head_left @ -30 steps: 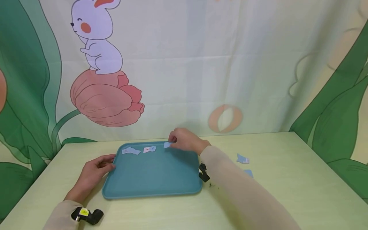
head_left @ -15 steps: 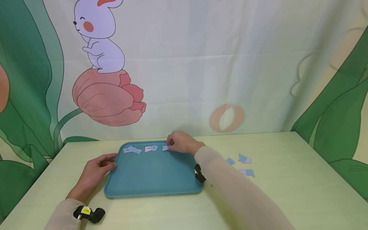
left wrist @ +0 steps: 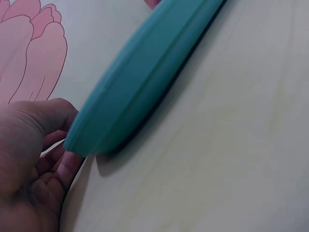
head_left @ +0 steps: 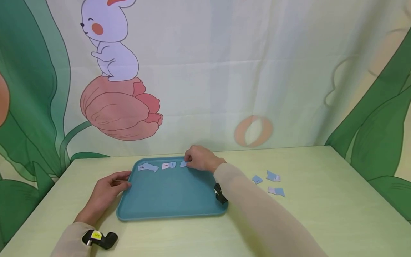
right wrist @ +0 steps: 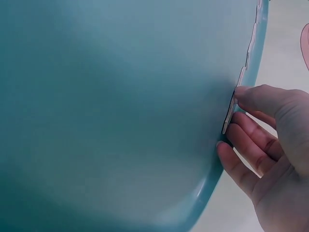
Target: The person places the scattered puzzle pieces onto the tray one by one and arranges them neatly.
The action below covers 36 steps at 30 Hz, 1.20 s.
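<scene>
A teal tray (head_left: pixel 170 196) lies on the table. My left hand (head_left: pixel 107 189) grips its left edge, with the thumb and fingers on either side of the rim in the left wrist view. Over the tray's far edge, my right hand (head_left: pixel 203 159) holds a light blue puzzle piece (head_left: pixel 183 164), partly hidden by the fingers. The right wrist view shows this puzzle piece (right wrist: pixel 230 116) nearly edge-on, with the thumb on its face. To its left on the tray are a pink-and-blue puzzle piece (head_left: pixel 168 165) and a longer blue joined strip (head_left: pixel 148 167).
Right of the tray, three loose puzzle pieces lie on the pale table (head_left: pixel 321 200): one notched (head_left: pixel 273 176), one small blue (head_left: pixel 257 179), one pink-and-blue (head_left: pixel 277 191). Behind the table hangs a printed curtain (head_left: pixel 192 89). My right sleeve (head_left: pixel 257 207) crosses the tray's right corner.
My right hand has slid a little left along the tray's far edge with the puzzle piece. The sleeve's shift has uncovered more of the loose pieces. The left hand stays at the rim.
</scene>
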Each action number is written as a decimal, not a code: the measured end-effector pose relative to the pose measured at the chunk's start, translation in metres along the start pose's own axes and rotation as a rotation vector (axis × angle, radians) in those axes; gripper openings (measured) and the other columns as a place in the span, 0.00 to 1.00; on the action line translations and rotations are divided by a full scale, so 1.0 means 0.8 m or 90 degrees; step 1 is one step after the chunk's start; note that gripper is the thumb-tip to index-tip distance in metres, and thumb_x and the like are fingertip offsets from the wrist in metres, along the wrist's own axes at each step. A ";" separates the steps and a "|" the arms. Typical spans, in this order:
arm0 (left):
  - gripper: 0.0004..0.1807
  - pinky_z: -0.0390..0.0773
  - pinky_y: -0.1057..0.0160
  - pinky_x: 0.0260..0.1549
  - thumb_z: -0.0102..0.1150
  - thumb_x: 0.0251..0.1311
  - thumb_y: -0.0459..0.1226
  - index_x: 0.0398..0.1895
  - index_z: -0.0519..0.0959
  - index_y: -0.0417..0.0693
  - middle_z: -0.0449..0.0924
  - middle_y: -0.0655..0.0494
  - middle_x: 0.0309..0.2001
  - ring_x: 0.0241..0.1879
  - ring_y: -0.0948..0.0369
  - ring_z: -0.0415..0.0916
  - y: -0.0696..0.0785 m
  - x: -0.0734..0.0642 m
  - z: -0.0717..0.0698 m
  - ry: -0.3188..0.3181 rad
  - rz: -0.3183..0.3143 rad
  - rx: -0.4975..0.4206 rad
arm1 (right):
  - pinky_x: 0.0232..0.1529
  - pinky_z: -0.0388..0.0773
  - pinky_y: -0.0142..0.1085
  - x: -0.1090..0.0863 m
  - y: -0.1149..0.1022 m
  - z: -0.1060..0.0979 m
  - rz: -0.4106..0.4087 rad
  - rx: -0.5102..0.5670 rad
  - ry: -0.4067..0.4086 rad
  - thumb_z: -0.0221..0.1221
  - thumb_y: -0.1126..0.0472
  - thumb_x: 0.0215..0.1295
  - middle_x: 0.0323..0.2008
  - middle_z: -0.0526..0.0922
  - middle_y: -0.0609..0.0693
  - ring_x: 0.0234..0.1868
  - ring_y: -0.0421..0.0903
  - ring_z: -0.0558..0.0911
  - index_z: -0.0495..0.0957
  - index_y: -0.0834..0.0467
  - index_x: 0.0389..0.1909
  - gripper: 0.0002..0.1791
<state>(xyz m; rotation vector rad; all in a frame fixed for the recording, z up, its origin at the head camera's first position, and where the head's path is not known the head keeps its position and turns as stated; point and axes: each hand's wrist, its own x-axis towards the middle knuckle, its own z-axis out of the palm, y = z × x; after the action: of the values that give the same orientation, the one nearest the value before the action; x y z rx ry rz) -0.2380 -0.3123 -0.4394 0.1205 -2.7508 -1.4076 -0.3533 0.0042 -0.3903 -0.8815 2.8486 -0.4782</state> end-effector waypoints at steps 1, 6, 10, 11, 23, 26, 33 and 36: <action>0.28 0.81 0.65 0.51 0.59 0.76 0.34 0.76 0.70 0.35 0.75 0.33 0.68 0.60 0.44 0.76 0.000 0.000 0.000 0.000 0.000 -0.001 | 0.57 0.80 0.38 0.000 0.000 0.000 -0.001 -0.002 -0.001 0.64 0.62 0.76 0.49 0.84 0.51 0.48 0.46 0.80 0.88 0.58 0.55 0.11; 0.28 0.81 0.54 0.56 0.59 0.76 0.35 0.76 0.70 0.35 0.75 0.33 0.68 0.60 0.43 0.76 0.000 -0.001 0.000 0.001 -0.002 0.001 | 0.56 0.80 0.37 -0.001 0.000 0.002 -0.002 -0.001 0.003 0.65 0.62 0.76 0.49 0.84 0.50 0.48 0.46 0.80 0.88 0.57 0.54 0.11; 0.28 0.81 0.52 0.57 0.59 0.76 0.35 0.75 0.71 0.35 0.75 0.33 0.68 0.60 0.43 0.76 -0.002 -0.002 0.002 0.001 -0.004 0.006 | 0.56 0.81 0.38 -0.003 0.002 0.001 -0.002 0.020 0.004 0.66 0.61 0.75 0.50 0.85 0.51 0.49 0.47 0.81 0.88 0.58 0.54 0.12; 0.28 0.81 0.54 0.57 0.60 0.76 0.35 0.76 0.71 0.35 0.75 0.33 0.68 0.60 0.43 0.76 -0.002 -0.003 0.002 0.001 -0.006 0.005 | 0.56 0.81 0.38 -0.004 0.003 0.000 -0.004 0.026 0.008 0.66 0.61 0.74 0.50 0.85 0.52 0.50 0.47 0.82 0.88 0.59 0.54 0.12; 0.29 0.82 0.54 0.57 0.59 0.76 0.35 0.76 0.70 0.36 0.74 0.33 0.69 0.60 0.43 0.76 0.000 0.000 0.001 0.001 -0.007 0.001 | 0.56 0.81 0.45 -0.063 0.040 -0.041 -0.041 0.058 0.109 0.66 0.61 0.73 0.49 0.87 0.57 0.53 0.53 0.84 0.86 0.64 0.53 0.14; 0.29 0.82 0.54 0.57 0.59 0.76 0.35 0.76 0.70 0.36 0.75 0.33 0.68 0.61 0.44 0.76 0.000 0.000 0.001 -0.001 -0.003 0.001 | 0.55 0.81 0.46 -0.089 0.055 -0.054 -0.043 0.084 0.130 0.66 0.62 0.73 0.49 0.86 0.57 0.52 0.54 0.84 0.86 0.65 0.53 0.14; 0.29 0.81 0.55 0.56 0.60 0.76 0.37 0.77 0.70 0.37 0.76 0.35 0.68 0.61 0.44 0.76 0.002 -0.002 -0.001 -0.007 0.000 0.005 | 0.56 0.80 0.49 -0.141 0.086 -0.074 -0.020 0.135 0.164 0.66 0.62 0.73 0.53 0.86 0.59 0.52 0.56 0.83 0.85 0.65 0.54 0.14; 0.30 0.81 0.53 0.57 0.59 0.76 0.37 0.77 0.70 0.37 0.75 0.34 0.68 0.61 0.44 0.76 0.002 -0.003 -0.001 -0.008 0.002 0.010 | 0.56 0.80 0.50 -0.159 0.096 -0.080 -0.008 0.147 0.174 0.66 0.62 0.73 0.54 0.86 0.59 0.52 0.57 0.83 0.85 0.64 0.54 0.14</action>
<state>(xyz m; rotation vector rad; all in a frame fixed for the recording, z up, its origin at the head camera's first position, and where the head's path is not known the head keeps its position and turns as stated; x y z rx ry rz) -0.2360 -0.3117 -0.4376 0.1073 -2.7705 -1.3918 -0.3023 0.1530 -0.3526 -0.8483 2.9415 -0.9767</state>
